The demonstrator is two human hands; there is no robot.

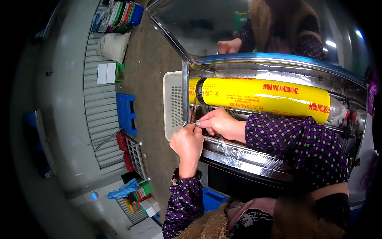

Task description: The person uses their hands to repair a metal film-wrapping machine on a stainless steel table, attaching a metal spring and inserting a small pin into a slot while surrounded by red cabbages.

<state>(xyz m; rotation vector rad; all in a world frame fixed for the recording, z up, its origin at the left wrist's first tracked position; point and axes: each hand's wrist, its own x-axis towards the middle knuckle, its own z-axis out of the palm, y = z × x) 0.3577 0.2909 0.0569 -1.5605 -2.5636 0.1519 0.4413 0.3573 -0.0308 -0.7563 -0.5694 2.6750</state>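
Observation:
A large yellow roll of cling film (pixel 246 93) lies inside a metal wrapping machine (pixel 254 155). At the near left corner of its frame, both my hands meet with their fingertips almost touching. My left hand (pixel 187 145) is closed, its thumb and index finger pinched by the frame. My right hand (pixel 221 123) reaches over the machine from the right, its fingers pinched round a tiny shiny piece, too small to make out. Fingers hide what the left hand holds, if anything. Clear crumpled film (pixel 227 148) clings to the metal bar below my right wrist.
A shiny raised panel (pixel 223 24) reflects a person at the machine's far side. A white slatted crate (pixel 172 105) stands beside the machine's left end. Farther left are a blue pallet (pixel 126 113), a white sack (pixel 113 46) and stacked crates (pixel 119 18).

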